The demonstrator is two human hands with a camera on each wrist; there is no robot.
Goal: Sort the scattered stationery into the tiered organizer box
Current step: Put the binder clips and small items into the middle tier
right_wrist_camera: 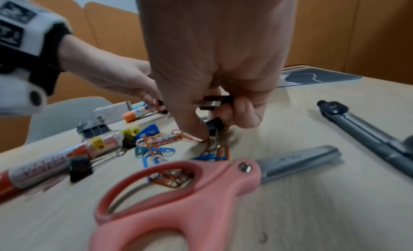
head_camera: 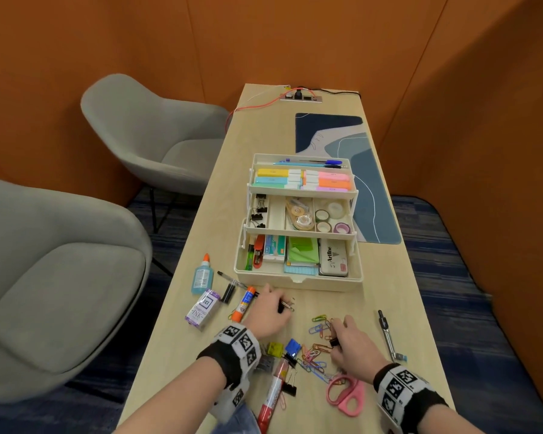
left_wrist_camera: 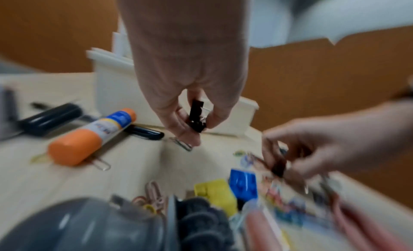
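The cream tiered organizer box (head_camera: pixel 298 285) stands open mid-table, its three trays holding highlighters, tapes, binder clips, notes and a stapler. Just in front of it, my left hand (head_camera: pixel 281 305) pinches a black binder clip (left_wrist_camera: pixel 196 117) between thumb and fingers, a little above the table. To the right, my right hand (head_camera: pixel 337 339) curls round black binder clips (right_wrist_camera: pixel 214 102) over a pile of coloured paper clips (head_camera: pixel 317 352). Another black clip (right_wrist_camera: pixel 214 125) sits at its fingertips.
Left of my hands lie an orange glue stick (head_camera: pixel 244 303), an ink box (head_camera: pixel 201 310) and a blue glue bottle (head_camera: pixel 202 275). Pink scissors (head_camera: pixel 345 393), a red marker (head_camera: pixel 271 399), yellow and blue sharpeners (head_camera: pixel 282 348) lie nearer; a grey compass (head_camera: pixel 387 336) lies at the right.
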